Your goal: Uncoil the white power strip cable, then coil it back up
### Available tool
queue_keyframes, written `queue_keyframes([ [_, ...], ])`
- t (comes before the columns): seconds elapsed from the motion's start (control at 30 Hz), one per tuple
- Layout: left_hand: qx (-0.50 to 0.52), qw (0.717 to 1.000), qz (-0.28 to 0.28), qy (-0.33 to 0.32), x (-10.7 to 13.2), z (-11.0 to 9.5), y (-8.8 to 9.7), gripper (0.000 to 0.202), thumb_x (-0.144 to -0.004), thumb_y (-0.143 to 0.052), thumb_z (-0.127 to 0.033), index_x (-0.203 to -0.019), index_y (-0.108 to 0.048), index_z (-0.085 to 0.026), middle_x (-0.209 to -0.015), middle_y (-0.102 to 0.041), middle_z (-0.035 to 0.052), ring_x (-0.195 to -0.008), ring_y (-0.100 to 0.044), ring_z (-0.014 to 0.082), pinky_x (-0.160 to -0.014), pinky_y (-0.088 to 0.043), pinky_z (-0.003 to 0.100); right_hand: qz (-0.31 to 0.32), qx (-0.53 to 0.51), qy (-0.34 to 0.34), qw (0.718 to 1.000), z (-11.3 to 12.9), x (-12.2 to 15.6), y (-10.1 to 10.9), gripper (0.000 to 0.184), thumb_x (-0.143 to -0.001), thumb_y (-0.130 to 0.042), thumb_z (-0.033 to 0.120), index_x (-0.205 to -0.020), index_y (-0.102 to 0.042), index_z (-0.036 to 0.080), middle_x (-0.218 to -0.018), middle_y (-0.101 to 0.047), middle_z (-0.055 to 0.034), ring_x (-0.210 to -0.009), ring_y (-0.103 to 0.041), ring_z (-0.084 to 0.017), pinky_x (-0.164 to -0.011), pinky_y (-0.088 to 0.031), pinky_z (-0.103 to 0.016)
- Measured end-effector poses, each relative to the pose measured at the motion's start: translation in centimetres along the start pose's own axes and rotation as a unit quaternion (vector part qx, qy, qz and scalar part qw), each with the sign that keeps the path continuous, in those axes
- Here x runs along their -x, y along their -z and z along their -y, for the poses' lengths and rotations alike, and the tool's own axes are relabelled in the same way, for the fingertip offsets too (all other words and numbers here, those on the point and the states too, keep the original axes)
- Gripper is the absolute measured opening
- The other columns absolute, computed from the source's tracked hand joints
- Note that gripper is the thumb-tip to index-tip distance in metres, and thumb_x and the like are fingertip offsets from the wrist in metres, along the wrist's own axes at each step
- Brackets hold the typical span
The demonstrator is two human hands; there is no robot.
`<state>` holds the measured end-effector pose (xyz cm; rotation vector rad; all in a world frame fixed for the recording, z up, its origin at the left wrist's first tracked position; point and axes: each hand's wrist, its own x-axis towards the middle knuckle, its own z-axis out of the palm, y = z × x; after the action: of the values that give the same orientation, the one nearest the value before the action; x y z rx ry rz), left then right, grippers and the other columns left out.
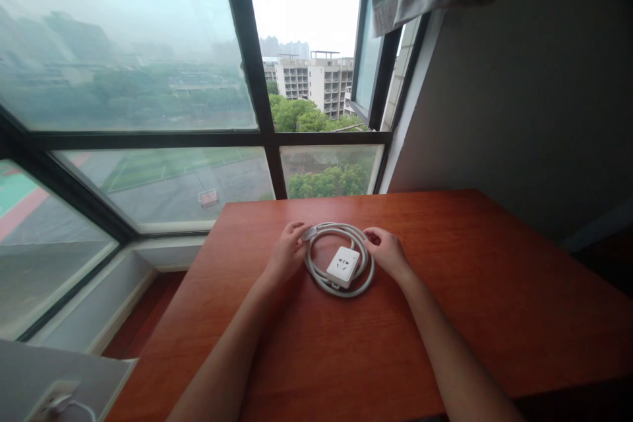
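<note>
The white extension socket (343, 267) rests on the table (346, 356) within its looped grey cable (346, 294), probably for compactness. Left of the socket, the left hand (288, 252) pinches the plug (310, 233), seemingly steadying it; right of it, the right hand (387, 252) meets the coil, grip unclear.

White socket block (343, 268) with dark slots (347, 262), pale grey cable (345, 294) — reddish-brown table (341, 356) — black window frame (148, 140).

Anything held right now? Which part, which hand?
Left hand is at the plug-like end of the coiled pale cord; right hand is at the cord's right side. Whether either actually grips can't be told.
</note>
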<state>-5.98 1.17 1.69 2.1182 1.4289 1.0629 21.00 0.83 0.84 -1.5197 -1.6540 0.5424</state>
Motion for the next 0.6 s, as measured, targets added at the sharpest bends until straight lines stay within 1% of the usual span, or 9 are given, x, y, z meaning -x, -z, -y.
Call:
queue_keyframes([
  [0.13,-0.003,1.0,-0.007,-0.009,0.0,0.2,0.0,0.035,-0.084,-0.052,-0.021,-0.117,-0.063,-0.022,-0.123,-0.052,0.0103,-0.106,-0.057,0.0222,-0.081,-0.055,0.031,0.01,-0.01,-0.011,1.0,-0.1,0.0,0.0,0.019,-0.071,-0.055,0.025,-0.084,-0.068,0.019,-0.078,-0.069,-0.0029,-0.07,-0.061,-0.017,-0.068,-0.047,-0.028],
  [0.27,0.013,1.0,-0.003,-0.006,0.0,0.4,0.1,0.034,-0.086,-0.051,-0.024,-0.118,-0.063,-0.022,-0.122,-0.051,0.0099,-0.102,-0.059,0.0207,-0.083,-0.055,0.033,0.028,-0.033,-0.019,0.999,-0.3,-0.1,0.2,0.015,-0.069,-0.057,0.026,-0.081,-0.064,0.019,-0.075,-0.068,-0.0023,-0.069,-0.061,-0.017,-0.066,-0.047,-0.028],
  [0.37,0.019,1.0,-0.002,-0.003,-0.1,0.2,0.1,0.033,-0.086,-0.052,-0.025,-0.117,-0.063,-0.022,-0.121,-0.051,0.0094,-0.1,-0.06,0.02,-0.082,-0.055,0.033,0.065,-0.088,-0.028,0.994,0.0,0.0,0.5,0.014,-0.07,-0.057,0.026,-0.082,-0.06,0.019,-0.069,-0.066,-0.0005,-0.064,-0.06,-0.016,-0.061,-0.046,-0.027],
  [0.43,0.02,1.0,-0.009,-0.004,0.0,0.0,0.1,0.033,-0.086,-0.051,-0.024,-0.117,-0.063,-0.022,-0.12,-0.052,0.0091,-0.1,-0.059,0.02,-0.08,-0.056,0.032,0.116,-0.159,-0.05,0.979,0.6,0.2,0.9,0.017,-0.072,-0.056,0.026,-0.087,-0.058,0.018,-0.061,-0.064,0.0012,-0.054,-0.056,-0.013,-0.052,-0.042,-0.024],
  [0.5,0.025,1.0,-0.018,-0.004,0.0,-0.1,0.0,0.033,-0.086,-0.051,-0.023,-0.117,-0.063,-0.022,-0.12,-0.052,0.009,-0.101,-0.059,0.0199,-0.079,-0.055,0.031,0.173,-0.232,-0.077,0.954,1.3,0.4,1.5,0.023,-0.074,-0.056,0.029,-0.094,-0.059,0.016,-0.058,-0.063,0.002,-0.044,-0.048,-0.01,-0.043,-0.034,-0.021],
  [0.53,0.028,0.999,-0.02,-0.003,0.0,-0.1,-0.1,0.033,-0.087,-0.051,-0.024,-0.117,-0.063,-0.022,-0.12,-0.052,0.009,-0.102,-0.058,0.0199,-0.079,-0.055,0.03,0.191,-0.263,-0.087,0.942,1.7,0.5,1.7,0.027,-0.075,-0.057,0.03,-0.097,-0.059,0.015,-0.059,-0.062,0.0021,-0.041,-0.043,-0.008,-0.04,-0.029,-0.02],
  [0.6,0.036,0.999,-0.022,0.0,0.0,-0.1,-0.2,0.033,-0.087,-0.051,-0.025,-0.117,-0.063,-0.022,-0.121,-0.052,0.0093,-0.102,-0.058,0.0199,-0.079,-0.055,0.03,0.201,-0.315,-0.097,0.923,2.4,0.5,2.2,0.033,-0.075,-0.06,0.033,-0.102,-0.061,0.014,-0.061,-0.062,0.0024,-0.038,-0.034,-0.005,-0.037,-0.023,-0.019],
])
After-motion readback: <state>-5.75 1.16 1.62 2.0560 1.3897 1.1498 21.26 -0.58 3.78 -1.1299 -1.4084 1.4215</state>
